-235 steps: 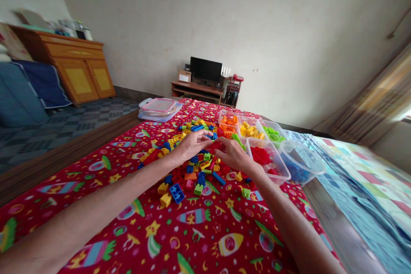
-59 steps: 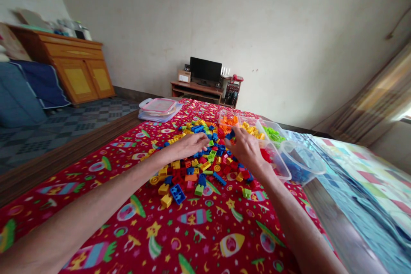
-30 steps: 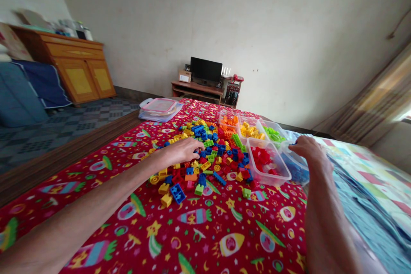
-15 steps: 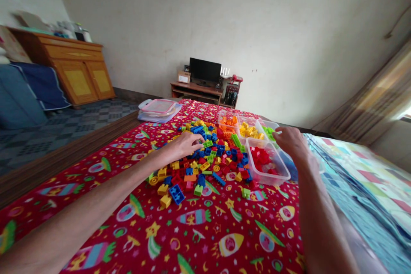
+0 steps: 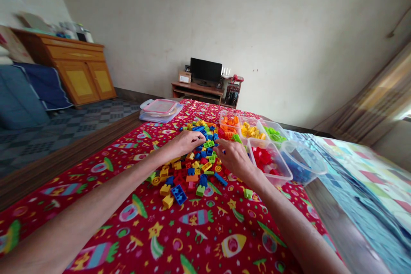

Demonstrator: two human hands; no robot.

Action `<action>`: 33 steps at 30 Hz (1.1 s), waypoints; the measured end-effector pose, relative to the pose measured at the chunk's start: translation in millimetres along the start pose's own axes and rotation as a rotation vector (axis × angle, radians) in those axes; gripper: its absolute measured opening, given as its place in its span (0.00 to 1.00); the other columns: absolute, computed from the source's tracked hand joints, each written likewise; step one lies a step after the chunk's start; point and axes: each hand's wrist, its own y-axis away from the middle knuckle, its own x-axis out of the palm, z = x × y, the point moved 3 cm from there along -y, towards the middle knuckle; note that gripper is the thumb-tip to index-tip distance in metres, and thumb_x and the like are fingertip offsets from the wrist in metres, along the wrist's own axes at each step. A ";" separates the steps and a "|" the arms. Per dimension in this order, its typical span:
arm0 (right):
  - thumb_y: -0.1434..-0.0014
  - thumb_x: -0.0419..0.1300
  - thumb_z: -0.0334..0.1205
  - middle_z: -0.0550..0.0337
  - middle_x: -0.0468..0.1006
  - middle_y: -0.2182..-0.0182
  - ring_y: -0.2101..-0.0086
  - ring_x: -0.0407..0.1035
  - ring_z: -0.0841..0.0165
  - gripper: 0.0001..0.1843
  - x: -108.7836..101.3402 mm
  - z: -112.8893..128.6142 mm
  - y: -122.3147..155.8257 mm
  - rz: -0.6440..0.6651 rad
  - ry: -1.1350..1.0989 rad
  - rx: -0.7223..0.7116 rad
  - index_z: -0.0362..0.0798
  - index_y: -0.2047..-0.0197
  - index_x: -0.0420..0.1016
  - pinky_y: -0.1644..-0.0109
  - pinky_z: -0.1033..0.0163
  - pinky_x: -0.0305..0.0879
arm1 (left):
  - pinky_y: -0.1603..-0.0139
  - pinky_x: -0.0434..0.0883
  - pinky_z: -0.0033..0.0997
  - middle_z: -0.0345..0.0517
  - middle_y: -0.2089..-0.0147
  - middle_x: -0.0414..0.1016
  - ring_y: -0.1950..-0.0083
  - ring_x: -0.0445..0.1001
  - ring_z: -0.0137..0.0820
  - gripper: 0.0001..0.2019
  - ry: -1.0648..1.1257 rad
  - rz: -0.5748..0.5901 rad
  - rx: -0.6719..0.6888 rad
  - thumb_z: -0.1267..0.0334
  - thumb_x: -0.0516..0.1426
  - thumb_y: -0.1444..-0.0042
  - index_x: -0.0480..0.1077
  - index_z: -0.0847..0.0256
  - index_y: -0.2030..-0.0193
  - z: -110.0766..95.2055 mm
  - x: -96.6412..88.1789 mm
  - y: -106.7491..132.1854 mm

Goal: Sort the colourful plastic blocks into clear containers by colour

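The left hand (image 5: 187, 142) and right hand (image 5: 233, 154) are bending their fingers (image 5: 198, 137) over many-coloured plastic blocks (image 5: 207, 166) lying on red rocket-patterned cloth (image 5: 180, 239); how open, or holding what, one can't tell.

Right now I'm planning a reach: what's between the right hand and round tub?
Head view: a box of red bricks stands between right hand and tub.

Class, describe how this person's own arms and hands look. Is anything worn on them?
The left forearm and right forearm are slim and bare, with no sleeve in view. The left hand and right hand are ungloved. No watch, bracelet or marking shows at either wrist; small details such as rings or nails are too fine to judge.
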 end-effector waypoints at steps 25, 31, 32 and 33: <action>0.40 0.51 0.42 0.53 0.78 0.67 0.68 0.69 0.68 0.15 -58.5 -72.4 0.8 -0.321 0.085 0.256 0.45 0.61 0.78 0.64 0.65 0.58 | 0.67 0.66 0.27 0.47 0.67 0.79 0.67 0.76 0.35 0.14 -0.205 0.052 -0.009 0.57 0.52 0.42 0.76 0.62 0.60 -13.6 -1.0 4.9; 0.43 0.52 0.40 0.40 0.79 0.65 0.63 0.71 0.58 0.18 -100.7 -154.1 34.7 -0.186 0.356 0.702 0.42 0.60 0.81 0.65 0.58 0.57 | 0.67 0.66 0.24 0.44 0.66 0.79 0.66 0.75 0.33 0.10 -0.328 0.223 0.036 0.62 0.56 0.49 0.77 0.59 0.62 -0.2 0.5 6.2; 0.43 0.53 0.39 0.38 0.78 0.65 0.63 0.72 0.56 0.18 -100.9 -164.6 40.6 -0.138 0.359 0.745 0.40 0.60 0.81 0.66 0.57 0.57 | 0.66 0.66 0.25 0.44 0.64 0.79 0.64 0.76 0.33 0.10 -0.332 0.231 0.036 0.62 0.57 0.50 0.77 0.58 0.62 1.4 1.3 6.4; 0.44 0.53 0.38 0.36 0.78 0.64 0.63 0.72 0.55 0.18 -99.7 -173.6 45.9 -0.096 0.356 0.781 0.39 0.60 0.81 0.66 0.56 0.57 | 0.65 0.67 0.25 0.44 0.63 0.79 0.63 0.76 0.34 0.10 -0.344 0.233 0.039 0.62 0.58 0.51 0.76 0.58 0.62 2.6 2.3 6.8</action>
